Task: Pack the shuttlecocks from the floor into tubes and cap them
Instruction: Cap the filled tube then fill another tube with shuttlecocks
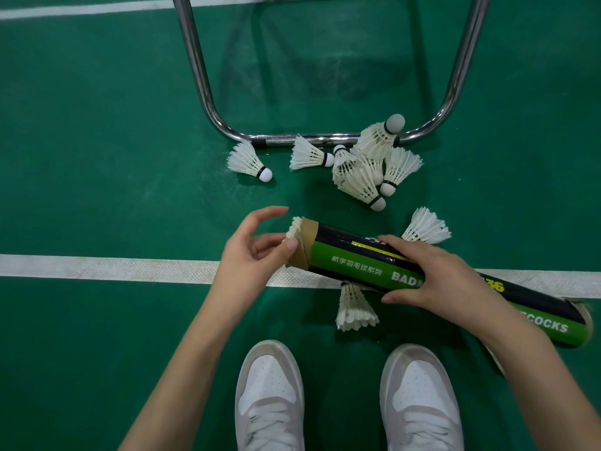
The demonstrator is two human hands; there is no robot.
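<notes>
Chrome tubular frame (208,102) at 12 o'clock on green court floor (97,164); white line (113,267) crossing beneath. Loose white feather shuttlecocks (364,177) heaped against the frame's bar. Black-and-green cardboard tube (364,265) held level at centre, gripped by right hand (432,275). Feathers (294,227) protruding at the tube's 9 o'clock mouth, pinched by left hand (250,252).

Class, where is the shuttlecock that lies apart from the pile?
In the head view, the lone shuttlecock lies on the green floor, left of the pile, just below the metal frame.
</notes>
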